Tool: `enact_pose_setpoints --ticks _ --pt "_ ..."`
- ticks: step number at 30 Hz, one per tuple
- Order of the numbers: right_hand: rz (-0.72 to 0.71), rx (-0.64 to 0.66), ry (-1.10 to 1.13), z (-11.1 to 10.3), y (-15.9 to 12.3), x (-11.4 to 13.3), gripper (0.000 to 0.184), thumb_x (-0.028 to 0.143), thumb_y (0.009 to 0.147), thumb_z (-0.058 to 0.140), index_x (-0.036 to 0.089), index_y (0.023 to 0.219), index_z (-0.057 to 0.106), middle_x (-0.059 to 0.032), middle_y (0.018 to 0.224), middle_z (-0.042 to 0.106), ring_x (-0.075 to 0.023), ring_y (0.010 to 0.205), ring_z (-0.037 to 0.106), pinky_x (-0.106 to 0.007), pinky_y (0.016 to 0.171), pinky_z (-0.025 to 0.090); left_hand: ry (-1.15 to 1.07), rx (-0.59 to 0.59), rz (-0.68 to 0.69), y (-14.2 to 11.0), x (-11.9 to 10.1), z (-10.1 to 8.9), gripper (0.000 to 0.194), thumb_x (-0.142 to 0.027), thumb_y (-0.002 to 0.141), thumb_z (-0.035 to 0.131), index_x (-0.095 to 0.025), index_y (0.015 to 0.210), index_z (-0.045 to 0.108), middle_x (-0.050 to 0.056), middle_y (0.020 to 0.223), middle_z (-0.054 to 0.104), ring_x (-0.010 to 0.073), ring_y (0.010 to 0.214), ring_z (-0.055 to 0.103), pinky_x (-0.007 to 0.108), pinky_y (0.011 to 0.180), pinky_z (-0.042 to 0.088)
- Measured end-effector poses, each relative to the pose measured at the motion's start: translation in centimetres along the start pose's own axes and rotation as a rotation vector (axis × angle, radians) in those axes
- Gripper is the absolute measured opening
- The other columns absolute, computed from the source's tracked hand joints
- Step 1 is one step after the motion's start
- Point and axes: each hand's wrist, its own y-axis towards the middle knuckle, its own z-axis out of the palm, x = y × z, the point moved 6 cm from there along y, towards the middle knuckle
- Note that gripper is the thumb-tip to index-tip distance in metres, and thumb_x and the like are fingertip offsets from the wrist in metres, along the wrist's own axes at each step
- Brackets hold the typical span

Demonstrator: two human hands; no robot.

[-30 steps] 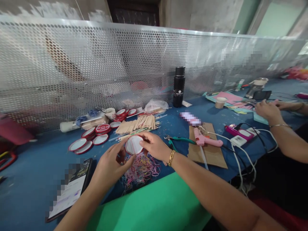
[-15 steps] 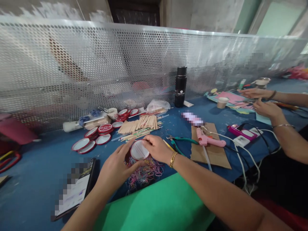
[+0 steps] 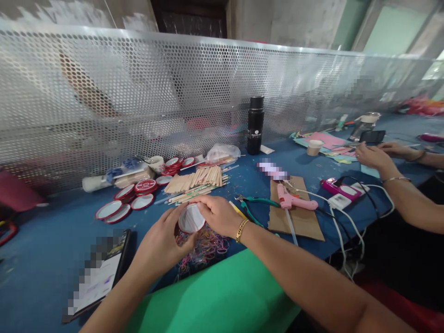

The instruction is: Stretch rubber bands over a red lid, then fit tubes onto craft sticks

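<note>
Both hands are around a red-rimmed lid, its white inner face turned up towards me. My left hand curls around its left side, thumb at the near edge. From the right, my right hand, with a gold bracelet at the wrist, grips the rim with its fingers partly hidden. Beneath the lid and towards me lies a heap of coloured rubber bands. Just beyond the hands is a pile of wooden sticks. More red-rimmed lids lie to the left.
A phone lies left of my left arm. To the right are green-handled pliers and a pink glue gun on cardboard, with cables. A black bottle stands by the mesh panel. Another person's hands work at the right.
The whole scene has shifted slightly left in the picture. Both my hands stay on the lid, which is tilted a little differently. The other person's far hand has moved lower, showing a dark phone behind it.
</note>
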Motion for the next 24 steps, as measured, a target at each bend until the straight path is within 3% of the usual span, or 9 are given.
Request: enact_pose_setpoints --ticks 10,15,24 --pt "-0.016 -0.101 0.089 0.0 -0.4 0.3 0.028 0.024 0.103 0.044 0.020 0.110 0.072 -0.0089 0.110 0.078 -0.0213 0.103 0.072 -0.033 0.092 0.054 0.030 -0.042 -0.003 -0.5 -0.6 0.0 0.061 -0.033 0.081 0.062 -0.013 0.138 0.052 0.018 0.130 0.067 0.0340 0.119 0.067 0.043 0.098 0.057" --pt "-0.025 -0.169 0.144 -0.3 -0.7 0.4 0.029 0.027 0.106 0.040 0.020 0.108 0.068 -0.0090 0.108 0.077 -0.0204 0.102 0.071 -0.033 0.091 0.053 -0.002 -0.102 -0.033 -0.9 -1.0 -0.2 0.066 -0.033 0.086 0.061 -0.015 0.146 0.042 0.018 0.136 0.064 0.0327 0.123 0.064 0.045 0.101 0.055" --pt "-0.012 -0.237 0.108 0.0 -1.1 0.1 0.024 0.024 0.103 0.044 0.021 0.105 0.067 -0.0065 0.101 0.076 -0.0207 0.096 0.071 -0.032 0.085 0.052 -0.028 -0.119 -0.005 -1.1 -1.5 -0.8 0.061 -0.031 0.085 0.061 -0.013 0.142 0.049 0.018 0.134 0.065 0.0339 0.124 0.062 0.047 0.103 0.054"
